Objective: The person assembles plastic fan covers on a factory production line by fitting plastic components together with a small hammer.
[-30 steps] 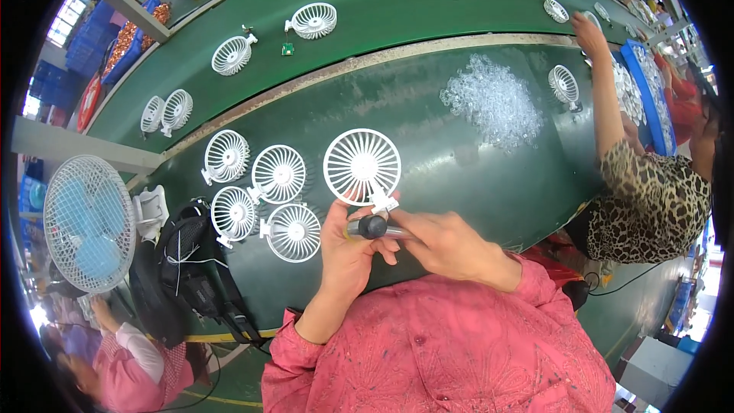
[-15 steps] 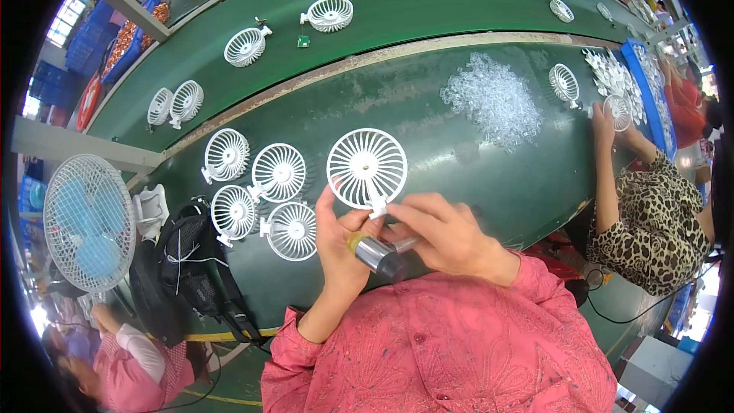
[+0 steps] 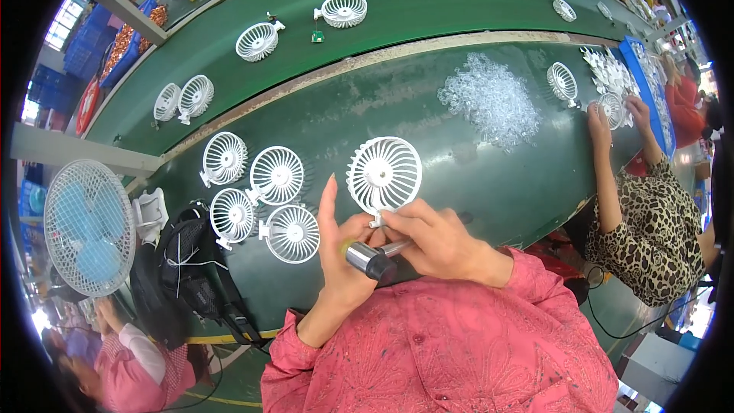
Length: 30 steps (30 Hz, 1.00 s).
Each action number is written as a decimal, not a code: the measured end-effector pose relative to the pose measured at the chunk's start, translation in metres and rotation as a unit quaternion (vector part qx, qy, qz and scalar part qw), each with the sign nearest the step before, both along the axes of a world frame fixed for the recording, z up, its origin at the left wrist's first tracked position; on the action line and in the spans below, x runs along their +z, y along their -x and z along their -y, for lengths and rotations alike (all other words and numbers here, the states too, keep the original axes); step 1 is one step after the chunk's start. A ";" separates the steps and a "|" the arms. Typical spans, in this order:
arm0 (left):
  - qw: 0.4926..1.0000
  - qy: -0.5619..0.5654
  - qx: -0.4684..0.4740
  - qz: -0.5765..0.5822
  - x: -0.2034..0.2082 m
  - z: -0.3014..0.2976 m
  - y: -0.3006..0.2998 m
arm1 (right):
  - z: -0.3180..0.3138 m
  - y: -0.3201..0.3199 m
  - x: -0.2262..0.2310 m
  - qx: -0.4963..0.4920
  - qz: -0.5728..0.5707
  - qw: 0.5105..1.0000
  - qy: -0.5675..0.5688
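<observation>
A white round fan housing (image 3: 384, 173) with radial ribs is held upright above the green table, its short neck at the bottom. My right hand (image 3: 440, 243) pinches that neck with its fingertips. A hammer (image 3: 368, 258) with a metal head, one black face and one yellowish face lies across my hands, its handle running under my right hand. My left hand (image 3: 342, 256) is just left of the neck, one digit stretched up beside the housing and the other fingers curled behind the hammer head. What those curled fingers hold, if anything, is hidden.
Several white fan housings (image 3: 277, 175) lie at left; others sit on the green conveyor (image 3: 428, 8) beyond. A heap of clear plastic pieces (image 3: 489, 99) lies right of centre. A black backpack (image 3: 195, 264) and table fan (image 3: 90, 226) stand left. At right a co-worker's hands (image 3: 600, 126) hold a housing.
The fan housing has turned and shifted right, away from my left hand, whose upper digit now stands free. Housings on the conveyor have slid to the right.
</observation>
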State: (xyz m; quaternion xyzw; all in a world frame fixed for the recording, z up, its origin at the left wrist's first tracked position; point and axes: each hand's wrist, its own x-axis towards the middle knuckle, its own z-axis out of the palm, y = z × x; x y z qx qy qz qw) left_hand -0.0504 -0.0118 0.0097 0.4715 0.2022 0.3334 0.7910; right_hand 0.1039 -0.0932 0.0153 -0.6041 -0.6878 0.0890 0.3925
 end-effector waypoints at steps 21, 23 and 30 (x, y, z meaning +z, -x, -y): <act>0.984 0.164 0.050 -0.045 0.001 -0.016 -0.015 | -0.004 0.009 -0.001 -0.092 -0.473 0.848 0.222; 0.986 0.145 0.056 -0.055 -0.001 -0.016 -0.013 | -0.004 0.003 0.004 -0.081 -0.397 0.876 0.262; 0.990 0.050 0.098 -0.090 -0.004 -0.013 -0.016 | -0.003 -0.002 0.005 -0.082 -0.220 0.961 0.144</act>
